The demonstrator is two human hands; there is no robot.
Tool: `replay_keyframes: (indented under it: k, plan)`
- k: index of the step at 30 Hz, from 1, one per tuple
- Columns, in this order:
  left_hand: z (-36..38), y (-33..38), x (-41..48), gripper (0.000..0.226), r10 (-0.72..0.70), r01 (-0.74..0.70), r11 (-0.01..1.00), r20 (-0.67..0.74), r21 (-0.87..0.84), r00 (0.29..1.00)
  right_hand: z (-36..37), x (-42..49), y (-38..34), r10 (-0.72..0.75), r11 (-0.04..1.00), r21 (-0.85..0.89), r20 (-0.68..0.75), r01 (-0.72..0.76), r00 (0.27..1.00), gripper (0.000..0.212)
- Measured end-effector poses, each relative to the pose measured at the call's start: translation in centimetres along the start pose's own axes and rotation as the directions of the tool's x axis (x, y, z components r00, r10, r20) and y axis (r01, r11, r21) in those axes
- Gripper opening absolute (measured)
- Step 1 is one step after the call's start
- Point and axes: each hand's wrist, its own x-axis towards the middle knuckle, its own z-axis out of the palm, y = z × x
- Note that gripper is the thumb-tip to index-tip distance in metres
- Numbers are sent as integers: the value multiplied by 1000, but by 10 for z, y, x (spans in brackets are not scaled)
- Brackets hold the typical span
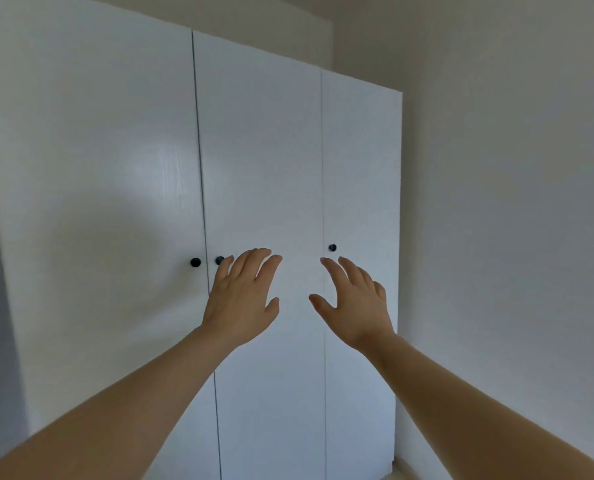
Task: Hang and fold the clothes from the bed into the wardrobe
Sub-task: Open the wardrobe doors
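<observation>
A tall white wardrobe (261, 150) with three closed doors fills the view. Each door has a small black knob: the left door's knob (195, 262), the middle door's knob (219, 260) and the right door's knob (332, 247). My left hand (241, 296) is raised in front of the middle door, fingers straight and spread, its little finger just right of the middle knob. My right hand (354, 303) is held up a little below and left of the right knob, fingers straight. Both hands hold nothing. No clothes or bed are in view.
A plain pale wall (513, 202) runs along the right of the wardrobe. A strip of light floor (406, 471) shows at the wardrobe's lower right corner. Another wall borders the wardrobe at the far left.
</observation>
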Motion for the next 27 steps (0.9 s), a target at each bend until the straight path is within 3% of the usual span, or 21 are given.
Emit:
replay_keyframes:
  k: [7, 18, 27]
  plan:
    - [47, -94, -32, 61, -141, 133, 988, 126, 74, 982, 92, 66, -43, -98, 991, 98, 85, 89, 992, 59]
    - [150, -167, -15, 51, -326, 288, 932, 164, 220, 931, 201, 193, -47, -253, 954, 197, 122, 226, 960, 56]
    - [225, -195, 12, 47, -547, 512, 835, 209, 200, 810, 270, 285, -49, -309, 898, 363, 112, 251, 945, 47]
